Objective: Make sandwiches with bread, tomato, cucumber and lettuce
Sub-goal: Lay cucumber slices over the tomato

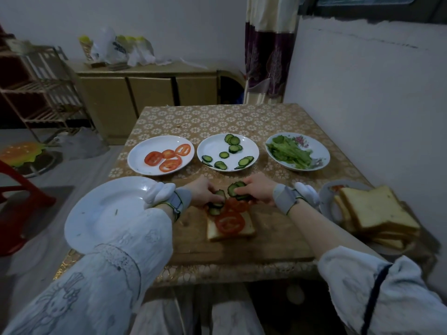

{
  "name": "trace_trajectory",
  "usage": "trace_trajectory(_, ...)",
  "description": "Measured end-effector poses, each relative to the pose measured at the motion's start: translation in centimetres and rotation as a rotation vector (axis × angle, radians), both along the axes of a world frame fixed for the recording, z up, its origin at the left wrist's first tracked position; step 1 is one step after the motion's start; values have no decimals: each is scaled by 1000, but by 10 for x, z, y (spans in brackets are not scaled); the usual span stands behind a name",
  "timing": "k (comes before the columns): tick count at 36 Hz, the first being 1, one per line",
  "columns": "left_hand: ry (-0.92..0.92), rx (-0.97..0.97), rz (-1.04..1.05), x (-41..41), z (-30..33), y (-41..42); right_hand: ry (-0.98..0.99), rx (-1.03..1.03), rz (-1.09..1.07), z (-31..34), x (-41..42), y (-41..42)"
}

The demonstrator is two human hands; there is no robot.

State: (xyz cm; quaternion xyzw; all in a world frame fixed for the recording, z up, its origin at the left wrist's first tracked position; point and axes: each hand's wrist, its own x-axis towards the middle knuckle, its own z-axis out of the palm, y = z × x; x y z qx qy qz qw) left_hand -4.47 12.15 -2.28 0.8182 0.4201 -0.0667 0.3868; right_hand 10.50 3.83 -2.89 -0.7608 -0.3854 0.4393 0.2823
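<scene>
Laying cucumber slices [235, 189] over tomato on the bread [231, 227], left hand [203, 192] and right hand [260, 189] each pinching some (stack slippery); could slide off.

just one head-mounted wide-angle cam here, looking forward and down over the desk [242, 122] from close up, sleeves at 6 o'clock, far wall and cabinet [135, 93] up toward 12 o'clock

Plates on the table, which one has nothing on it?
The big white plate at the near left, beside the left hand. The three far plates hold tomato, cucumber and lettuce; the right one holds bread.
</scene>
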Motion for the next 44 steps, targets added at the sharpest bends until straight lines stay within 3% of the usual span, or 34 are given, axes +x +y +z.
trace_trajectory(10,73,51,48,-6,-5,4,-195,-48,111,-5,-7,2)
trace_trajectory(22,116,35,102,-13,-8,8,-281,-47,95,-9,-12,9)
trace_trajectory(34,36,178,152,-13,-4,8,-258,-93,89,-5,-12,7)
trace_trajectory(44,-61,-61,143,-9,2,-7,-422,-64,39,-3,-15,2)
